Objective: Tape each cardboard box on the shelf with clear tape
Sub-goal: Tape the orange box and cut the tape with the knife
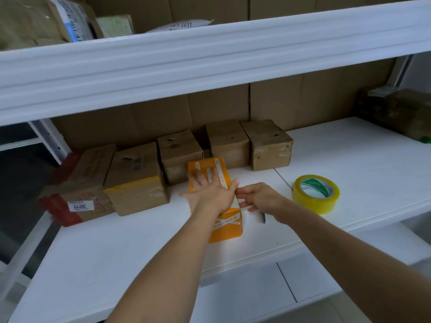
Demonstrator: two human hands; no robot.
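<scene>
We see our two bare arms by the orange box. Our left hand and right hand wear no gloves, rings or sleeves.

Five brown boxes stand in a row at the back of the shelf. One orange box sits in front of them. One more dark box is far off to the right. There is one roll of tape. One pen lies by it. Two hands: left, right.
</scene>
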